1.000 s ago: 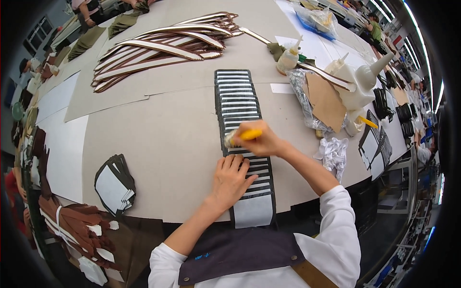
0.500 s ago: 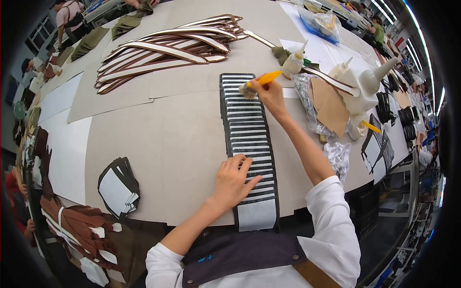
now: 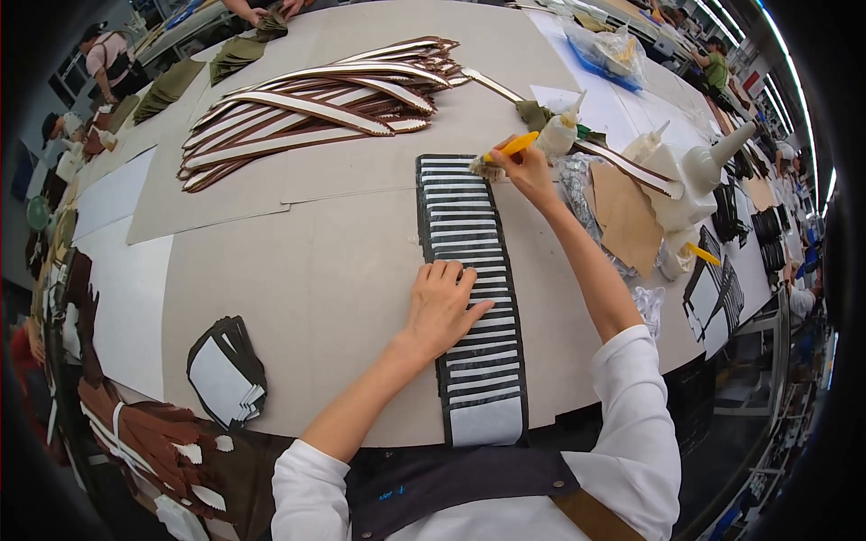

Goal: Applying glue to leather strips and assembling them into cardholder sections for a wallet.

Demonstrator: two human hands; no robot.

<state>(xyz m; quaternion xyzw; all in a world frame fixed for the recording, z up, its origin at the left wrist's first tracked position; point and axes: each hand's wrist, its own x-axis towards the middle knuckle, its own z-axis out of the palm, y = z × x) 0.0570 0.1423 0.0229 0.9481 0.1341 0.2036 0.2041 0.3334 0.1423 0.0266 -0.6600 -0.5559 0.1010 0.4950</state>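
A long row of overlapping black-edged pieces with pale strips [image 3: 487, 420] runs away from me across the table. My right hand [image 3: 530, 177] grips a yellow-handled brush [image 3: 515, 145]; its bristles are at the right edge of the row's far end. Partway down the row, my left hand [image 3: 439, 311] lies flat on the left side, fingers stretched and thumb spread over the strips. Just beyond the brush stands a squeeze bottle [image 3: 557, 137] with a pointed nozzle.
Brown and white straps [image 3: 316, 104] lie heaped at the far left. A small stack of black-edged pieces [image 3: 225, 370] is nearer left. Brown card [image 3: 624, 216], a large white bottle [image 3: 681, 176] and another yellow-handled brush [image 3: 704, 253] stand right. Another person's hands [image 3: 271, 11] handle green pieces at the far edge.
The brush in my right hand has moved right, from over the strips to the row's far right edge. My left hand still rests on the row, slightly farther up it.
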